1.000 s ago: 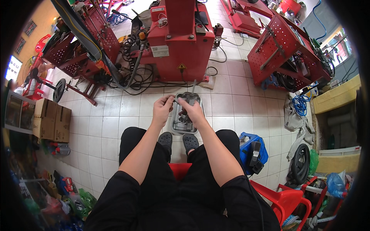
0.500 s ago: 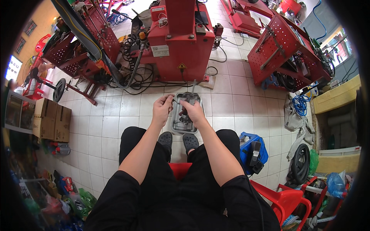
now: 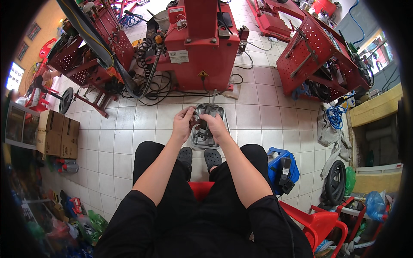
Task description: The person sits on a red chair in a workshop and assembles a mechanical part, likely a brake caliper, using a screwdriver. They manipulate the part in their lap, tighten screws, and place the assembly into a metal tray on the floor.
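Note:
Over the tray, my left hand [image 3: 183, 121] and my right hand [image 3: 215, 126] come close together. The fingers of both are pinched around a small, thin dark piece [image 3: 196, 113], too small to name. Beneath them a shallow silver metal tray [image 3: 200, 146] lies on the tiles just beyond my feet. Dark metal parts [image 3: 205, 132] rest in it, partly covered by my hands. A thin pale rod [image 3: 214, 96] sticks up at the tray's far end.
A red machine [image 3: 202, 64] stands ahead, with black cables and hoses on the floor at its left. Red perforated tool carts [image 3: 307, 56] flank it. Cardboard boxes [image 3: 58, 133] are at the left; a blue case-like object [image 3: 284, 170] and red chair [image 3: 316, 221] at the right.
My hands have drawn slightly closer together, the right shifting a little left. The small piece between my fingertips has turned somewhat. The tray stays in place.

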Demonstrator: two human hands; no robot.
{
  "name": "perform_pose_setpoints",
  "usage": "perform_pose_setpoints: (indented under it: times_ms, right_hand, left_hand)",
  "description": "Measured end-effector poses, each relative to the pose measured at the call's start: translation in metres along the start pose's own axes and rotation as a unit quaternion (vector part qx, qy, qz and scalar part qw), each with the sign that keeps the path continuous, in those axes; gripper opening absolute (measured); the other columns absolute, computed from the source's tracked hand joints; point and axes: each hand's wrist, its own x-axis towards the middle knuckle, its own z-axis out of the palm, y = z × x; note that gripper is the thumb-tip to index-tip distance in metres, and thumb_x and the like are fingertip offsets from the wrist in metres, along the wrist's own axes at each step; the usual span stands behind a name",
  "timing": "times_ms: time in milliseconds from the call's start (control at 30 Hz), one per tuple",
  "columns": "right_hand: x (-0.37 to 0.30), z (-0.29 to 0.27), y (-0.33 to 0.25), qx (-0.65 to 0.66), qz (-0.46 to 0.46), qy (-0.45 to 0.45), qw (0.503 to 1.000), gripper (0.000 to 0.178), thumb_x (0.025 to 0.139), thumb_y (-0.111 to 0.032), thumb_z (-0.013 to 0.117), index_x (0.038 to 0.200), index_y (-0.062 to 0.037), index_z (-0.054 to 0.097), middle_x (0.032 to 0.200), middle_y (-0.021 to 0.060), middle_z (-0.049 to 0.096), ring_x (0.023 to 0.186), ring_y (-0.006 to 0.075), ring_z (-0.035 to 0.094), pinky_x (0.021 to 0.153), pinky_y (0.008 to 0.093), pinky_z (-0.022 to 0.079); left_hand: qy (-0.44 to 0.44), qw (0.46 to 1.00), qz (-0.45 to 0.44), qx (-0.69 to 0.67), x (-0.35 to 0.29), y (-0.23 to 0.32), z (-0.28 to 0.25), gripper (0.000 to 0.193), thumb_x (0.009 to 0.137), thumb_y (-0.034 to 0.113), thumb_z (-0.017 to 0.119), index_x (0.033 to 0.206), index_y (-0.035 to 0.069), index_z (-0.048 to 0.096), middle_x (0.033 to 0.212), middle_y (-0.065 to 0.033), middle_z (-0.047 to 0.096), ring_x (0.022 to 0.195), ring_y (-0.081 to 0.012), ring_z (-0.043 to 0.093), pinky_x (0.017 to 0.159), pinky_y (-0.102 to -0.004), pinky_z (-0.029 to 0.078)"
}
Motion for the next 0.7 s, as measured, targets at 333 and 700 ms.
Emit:
perform_pose_setpoints:
  times_ms: [333,700]
  right_hand:
    - [-0.002,0.005,0.000,0.001,-0.021,0.053,0.998,0.042,0.075,-0.020,0.070,0.103,0.0039,0.051,0.088,0.0088,0.062,0.086,0.0143,0.058,0.075,0.0271,0.046]
    - [0.002,0.011,0.010,-0.113,-0.094,0.030,0.989,0.043,0.074,-0.024,0.073,0.099,0.0053,0.053,0.086,0.0093,0.063,0.074,0.0150,0.060,0.066,0.0268,0.048]
  left_hand:
    - [0.023,0.998,-0.018,-0.051,-0.004,-0.008,0.006,0.019,0.092,0.020,0.057,0.108,0.010,0.060,0.087,0.0020,0.060,0.067,-0.0086,0.055,0.059,-0.0229,0.045]
    - [0.016,0.990,-0.038,-0.132,0.001,-0.020,-0.008,0.018,0.092,0.019,0.056,0.109,0.013,0.060,0.090,0.0022,0.062,0.079,-0.0103,0.058,0.067,-0.0255,0.046]
